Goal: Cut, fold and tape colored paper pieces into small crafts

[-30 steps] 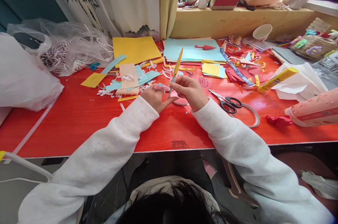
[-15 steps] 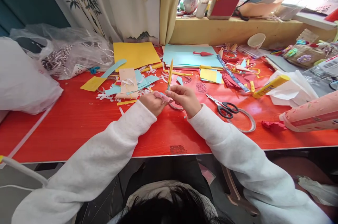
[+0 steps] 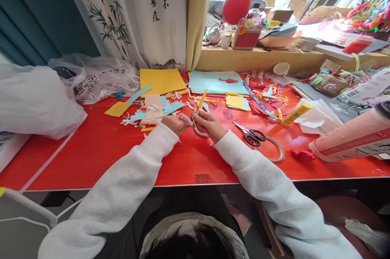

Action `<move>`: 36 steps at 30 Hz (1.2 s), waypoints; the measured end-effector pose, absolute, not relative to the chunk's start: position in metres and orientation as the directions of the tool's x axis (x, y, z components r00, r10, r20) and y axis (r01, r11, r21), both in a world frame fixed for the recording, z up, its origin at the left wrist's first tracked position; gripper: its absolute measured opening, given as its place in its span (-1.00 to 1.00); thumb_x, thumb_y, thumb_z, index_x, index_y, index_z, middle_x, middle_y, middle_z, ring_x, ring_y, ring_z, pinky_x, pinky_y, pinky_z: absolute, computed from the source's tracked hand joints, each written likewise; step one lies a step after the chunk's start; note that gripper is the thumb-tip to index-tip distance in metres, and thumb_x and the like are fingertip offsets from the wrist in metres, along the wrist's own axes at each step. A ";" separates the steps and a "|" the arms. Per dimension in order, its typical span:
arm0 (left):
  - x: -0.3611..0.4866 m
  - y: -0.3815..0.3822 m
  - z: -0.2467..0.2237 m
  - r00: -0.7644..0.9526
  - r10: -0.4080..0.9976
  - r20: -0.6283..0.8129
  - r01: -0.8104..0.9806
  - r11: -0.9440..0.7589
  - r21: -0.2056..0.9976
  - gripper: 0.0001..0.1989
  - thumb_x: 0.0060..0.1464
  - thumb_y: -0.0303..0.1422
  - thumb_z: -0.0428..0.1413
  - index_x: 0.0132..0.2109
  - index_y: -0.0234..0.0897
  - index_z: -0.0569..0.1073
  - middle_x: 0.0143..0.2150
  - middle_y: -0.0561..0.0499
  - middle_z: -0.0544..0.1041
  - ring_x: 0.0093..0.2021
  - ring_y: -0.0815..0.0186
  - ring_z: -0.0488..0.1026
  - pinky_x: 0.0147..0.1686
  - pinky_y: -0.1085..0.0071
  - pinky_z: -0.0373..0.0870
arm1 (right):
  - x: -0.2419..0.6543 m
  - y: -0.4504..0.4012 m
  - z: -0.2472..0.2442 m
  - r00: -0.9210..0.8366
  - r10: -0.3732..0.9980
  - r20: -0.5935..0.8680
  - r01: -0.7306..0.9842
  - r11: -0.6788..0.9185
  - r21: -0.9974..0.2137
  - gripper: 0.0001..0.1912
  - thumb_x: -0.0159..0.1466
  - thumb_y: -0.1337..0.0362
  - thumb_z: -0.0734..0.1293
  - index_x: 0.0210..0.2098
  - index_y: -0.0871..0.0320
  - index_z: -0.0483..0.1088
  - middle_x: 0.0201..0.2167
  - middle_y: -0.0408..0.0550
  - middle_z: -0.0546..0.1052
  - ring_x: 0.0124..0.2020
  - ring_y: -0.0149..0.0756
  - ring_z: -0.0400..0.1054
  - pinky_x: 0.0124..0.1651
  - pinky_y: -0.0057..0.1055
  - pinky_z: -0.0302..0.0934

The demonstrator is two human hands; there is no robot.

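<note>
My left hand (image 3: 175,124) is closed on a small pink piece (image 3: 185,120) over the middle of the red table (image 3: 122,161). Close beside it, my right hand (image 3: 209,124) pinches a slim yellow pointed piece (image 3: 201,101) that stands up, tilted slightly right, from between the fingertips. The hands almost meet, and their fingers partly hide both pieces. Paper scraps, among them a pale pink sheet (image 3: 152,106), lie behind my left hand. Black-handled scissors (image 3: 251,135) rest to the right of my right hand.
Yellow sheets (image 3: 161,82) and light blue sheets (image 3: 213,83) lie at the back. A glue stick (image 3: 297,114), a tape ring (image 3: 280,149) and a pink bottle (image 3: 350,137) are on the right. Plastic bags (image 3: 36,100) fill the left side.
The view has tipped upward, showing more of the window. The yellow piece leans further right, and the two hands remain close together.
</note>
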State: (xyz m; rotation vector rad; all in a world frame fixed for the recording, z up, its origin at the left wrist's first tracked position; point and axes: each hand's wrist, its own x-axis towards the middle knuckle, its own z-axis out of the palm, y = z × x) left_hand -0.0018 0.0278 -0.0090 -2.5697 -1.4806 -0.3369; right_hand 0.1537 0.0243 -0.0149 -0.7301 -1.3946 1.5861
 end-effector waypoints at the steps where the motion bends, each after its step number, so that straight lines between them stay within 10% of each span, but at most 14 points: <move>1: -0.003 0.030 -0.009 0.477 0.829 0.293 0.864 -0.503 0.016 -0.64 0.09 -0.21 -0.10 -0.46 -0.30 0.48 -0.49 -0.16 0.48 -0.48 0.25 0.38 -0.55 0.42 0.03 | 0.153 0.025 -0.015 -0.440 0.888 0.132 -0.242 0.024 -0.970 -0.68 0.08 0.05 0.31 -0.43 0.20 0.24 -0.77 -0.38 0.06 -0.78 -0.65 -0.16 -0.69 -0.55 -0.36; 8: -0.007 0.042 -0.014 0.208 0.952 0.226 0.855 -0.289 0.430 -0.68 -0.12 -0.07 0.11 -0.49 -0.27 0.41 -0.64 -0.01 0.36 -0.55 0.28 0.33 -0.54 0.46 0.00 | 0.151 0.027 -0.021 -0.350 0.922 0.165 -0.270 0.070 -0.960 -0.71 0.07 0.08 0.33 -0.42 0.17 0.23 -0.77 -0.37 0.09 -0.78 -0.62 -0.08 -0.69 -0.56 -0.25; 15: -0.013 0.038 -0.003 0.346 0.908 -0.236 0.306 0.128 0.943 -0.43 -0.07 0.13 -0.09 -0.55 -0.34 0.40 -0.72 0.02 0.36 -0.80 0.49 0.11 -0.71 0.48 -0.07 | 0.158 0.026 -0.014 -0.118 0.886 0.449 -0.116 0.437 -0.892 -0.80 0.08 0.15 0.34 -0.38 0.14 0.35 -0.47 -0.17 0.27 -0.57 -0.52 0.14 -0.59 -0.50 0.05; 19: -0.009 0.034 0.001 0.468 0.848 -0.248 -0.076 0.318 0.945 -0.44 -0.14 0.15 -0.04 -0.46 -0.33 0.42 -0.63 -0.01 0.45 -0.79 0.48 0.17 -0.77 0.50 -0.05 | 0.160 0.021 -0.015 -0.144 0.664 0.734 0.203 0.746 -0.635 -0.92 0.13 0.24 0.31 -0.38 0.08 0.42 -0.31 -0.05 0.31 -0.24 -0.32 0.25 -0.20 -0.32 0.22; 28: -0.004 0.027 0.000 0.370 0.921 -0.121 -0.102 0.170 0.980 -0.63 -0.34 -0.17 0.28 -0.52 -0.36 0.34 -0.59 0.09 0.37 -0.60 0.48 0.31 -0.69 0.57 0.22 | 0.167 0.021 -0.022 -0.484 0.542 0.687 0.457 0.826 -0.330 -0.76 0.24 0.28 0.14 -0.29 0.06 0.44 -0.30 -0.01 0.41 -0.36 -0.35 0.30 -0.35 -0.40 0.22; 36: -0.005 0.024 -0.002 0.283 0.954 0.098 0.121 -0.137 0.983 -0.69 -0.23 -0.16 0.20 -0.59 -0.33 0.37 -0.64 0.08 0.37 -0.62 0.43 0.32 -0.55 0.45 0.31 | 0.162 0.020 -0.024 -0.418 0.562 0.713 0.335 0.826 -0.454 -0.77 0.24 0.30 0.13 -0.32 0.11 0.42 -0.39 -0.01 0.40 -0.40 -0.38 0.30 -0.38 -0.43 0.20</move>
